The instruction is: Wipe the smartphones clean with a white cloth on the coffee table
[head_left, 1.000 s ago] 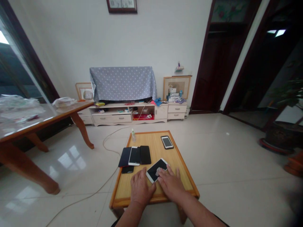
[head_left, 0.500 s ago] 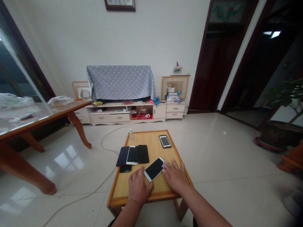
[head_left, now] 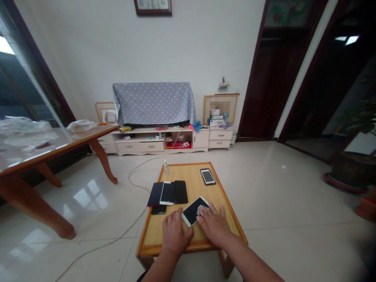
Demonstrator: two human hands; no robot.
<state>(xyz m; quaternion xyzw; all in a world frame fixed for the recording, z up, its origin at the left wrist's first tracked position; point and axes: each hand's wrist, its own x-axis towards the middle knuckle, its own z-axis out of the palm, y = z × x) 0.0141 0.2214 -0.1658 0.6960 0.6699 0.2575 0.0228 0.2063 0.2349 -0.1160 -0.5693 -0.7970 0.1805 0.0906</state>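
A white smartphone with a dark screen lies at an angle on the small wooden table. My left hand holds its near left end, fingers at one corner and thumb at the other. Under the fingertips of my right hand, a small crumpled whitish wipe is pressed on the screen. It could be tissue or cloth; I cannot tell. To the left lie another white phone, a dark blue cover and a black case or phone.
A black phone lies at the table's left edge. Farther back stand a small clear bottle and a white phone in a dark case. A cable runs over the floor left, near a larger table.
My right hand has slid the wipe from the phone's right edge inward and down over the screen. My left hand stays at the phone's near end. The whole view has shifted slightly.
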